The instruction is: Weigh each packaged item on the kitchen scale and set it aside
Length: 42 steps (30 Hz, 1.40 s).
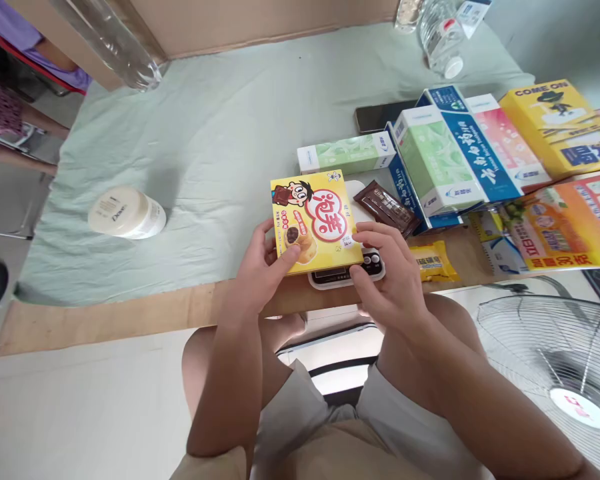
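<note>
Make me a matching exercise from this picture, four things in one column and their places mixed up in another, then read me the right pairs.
Things:
1. Dove tub
2. yellow snack box
3. digital scale
4. electric fan

Places:
A. partly hidden beneath the yellow snack box
B. lower right of the picture
C. on the left part of the pale green cloth
D. held by the left hand

Right pairs: 1-C, 2-D, 3-A, 4-B
</note>
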{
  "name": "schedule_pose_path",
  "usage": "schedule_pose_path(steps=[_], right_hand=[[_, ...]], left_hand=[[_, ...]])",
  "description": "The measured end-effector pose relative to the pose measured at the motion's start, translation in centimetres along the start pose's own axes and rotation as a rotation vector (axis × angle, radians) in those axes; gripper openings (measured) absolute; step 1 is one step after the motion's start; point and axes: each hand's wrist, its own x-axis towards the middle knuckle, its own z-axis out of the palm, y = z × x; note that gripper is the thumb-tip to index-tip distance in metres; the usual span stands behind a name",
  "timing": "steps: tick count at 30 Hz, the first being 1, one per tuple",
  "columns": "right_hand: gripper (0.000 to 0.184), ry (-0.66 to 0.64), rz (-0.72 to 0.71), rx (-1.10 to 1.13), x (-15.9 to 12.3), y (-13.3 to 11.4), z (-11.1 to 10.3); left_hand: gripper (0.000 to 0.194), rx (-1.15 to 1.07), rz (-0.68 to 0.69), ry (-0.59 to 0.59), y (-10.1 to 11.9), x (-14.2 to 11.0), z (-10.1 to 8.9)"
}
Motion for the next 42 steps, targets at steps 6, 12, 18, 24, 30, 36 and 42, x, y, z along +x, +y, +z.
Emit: schedule_pose_path(steps=[6, 12, 18, 24, 30, 36, 42], right_hand=[[0.034, -0.013, -0.003, 0.010, -0.2, -0.1, 0.7], [0.034, -0.020, -0.031, -0.021, 0.2, -0.3, 0.8], [0.035, -0.012, -0.047, 0.012, 0.6, -0.6, 0.8], [0.032, 0.005, -0.011, 0.038, 0.8, -0.5, 0.5], [0.033, 0.007, 0.018, 0.058, 1.1, -0.8, 0.5], [0.032, 0.013, 0.013, 0.067, 1.5, -0.8, 0.5], [0.031, -0.014, 0.002, 0.076, 1.6, -0.6, 0.6]], left_hand=[[0.077, -0.170, 0.045, 0.107, -0.3, 0.6, -1.5], [0.070, -0.301, 0.129, 0.293, 0.1, 1.3, -3.1], [0.051, -0.242, 0.216, 0.189, 6.5, 6.8, -2.5], [0.010, -0.062, 0.175, 0.116, 12.7, 16.8, 3.6], [0.016, 0.080, 0.061, 0.079, 11.6, 23.0, 8.0], [0.032, 0.398, 0.145, 0.271, 11.1, 21.8, 6.7], [0.014, 0.205, 0.311, 0.157, 9.2, 10.4, 1.3]])
